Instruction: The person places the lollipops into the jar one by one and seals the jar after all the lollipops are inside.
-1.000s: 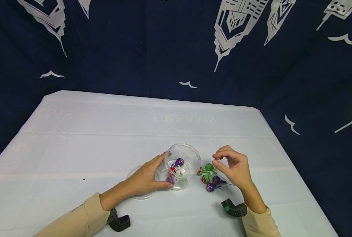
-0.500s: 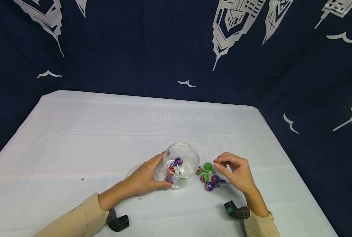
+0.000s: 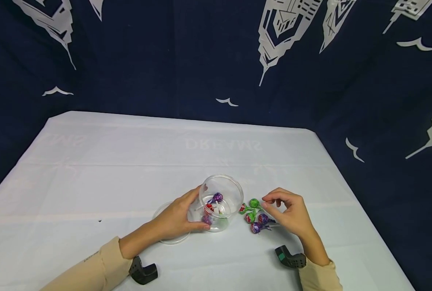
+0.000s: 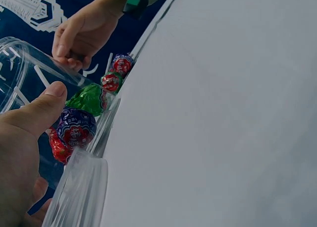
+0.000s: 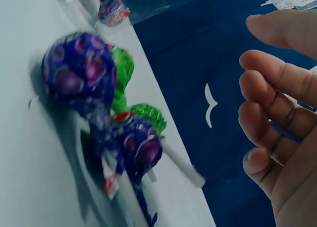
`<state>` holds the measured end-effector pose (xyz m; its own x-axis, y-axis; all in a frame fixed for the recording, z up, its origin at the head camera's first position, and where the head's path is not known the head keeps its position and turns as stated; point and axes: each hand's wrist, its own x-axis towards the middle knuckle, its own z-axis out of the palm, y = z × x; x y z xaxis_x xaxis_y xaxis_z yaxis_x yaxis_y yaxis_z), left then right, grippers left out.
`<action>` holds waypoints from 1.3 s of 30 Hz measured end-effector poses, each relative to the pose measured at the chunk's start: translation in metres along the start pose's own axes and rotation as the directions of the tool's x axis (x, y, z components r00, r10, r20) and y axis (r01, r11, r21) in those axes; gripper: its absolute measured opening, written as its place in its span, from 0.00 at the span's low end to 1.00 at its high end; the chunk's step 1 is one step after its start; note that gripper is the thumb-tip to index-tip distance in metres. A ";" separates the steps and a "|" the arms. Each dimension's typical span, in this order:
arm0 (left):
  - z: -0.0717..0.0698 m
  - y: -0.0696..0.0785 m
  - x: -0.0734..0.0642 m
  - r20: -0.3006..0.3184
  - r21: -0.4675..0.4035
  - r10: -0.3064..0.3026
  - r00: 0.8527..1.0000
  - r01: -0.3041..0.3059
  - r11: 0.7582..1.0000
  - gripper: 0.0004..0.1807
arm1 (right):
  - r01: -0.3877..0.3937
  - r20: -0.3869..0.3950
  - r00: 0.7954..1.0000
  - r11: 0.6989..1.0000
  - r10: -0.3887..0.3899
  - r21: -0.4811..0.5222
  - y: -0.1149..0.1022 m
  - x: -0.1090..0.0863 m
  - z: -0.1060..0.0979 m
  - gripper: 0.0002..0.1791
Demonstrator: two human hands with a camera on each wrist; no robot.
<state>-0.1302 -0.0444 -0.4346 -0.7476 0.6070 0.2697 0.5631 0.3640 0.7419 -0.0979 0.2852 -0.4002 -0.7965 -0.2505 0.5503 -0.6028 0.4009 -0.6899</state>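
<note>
Jar w/ asst. lollipops inside; L fingers round it.

White-covered table, clear jar, round clear lid beside it, loose wrapped lollipops, dark speck

This looks like a recording setup, whether in a home or lab cannot be told: a navy curtain with upside-down buildings fills the head view's top, white cloth spreads below, and black wrist cameras sit lower left and lower right.
</note>
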 end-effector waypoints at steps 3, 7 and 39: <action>0.000 0.000 0.000 -0.002 -0.004 0.006 1.000 -0.006 1.000 0.58 | 0.019 -0.024 1.000 0.996 -0.021 -0.082 0.006 -0.002 0.001 0.15; 0.000 0.000 0.000 -0.005 0.003 0.007 1.000 -0.007 1.000 0.58 | 0.008 -0.037 0.999 0.981 -0.015 -0.194 0.009 -0.002 0.000 0.15; 0.000 0.000 0.000 0.004 -0.017 -0.012 1.000 0.012 1.000 0.58 | -0.226 0.169 0.930 0.869 0.327 -0.440 0.005 -0.006 -0.014 0.09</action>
<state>-0.1298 -0.0446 -0.4341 -0.7529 0.6055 0.2580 0.5479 0.3594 0.7554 -0.0953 0.3007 -0.4006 -0.9459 -0.2509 0.2059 -0.3228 0.7927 -0.5171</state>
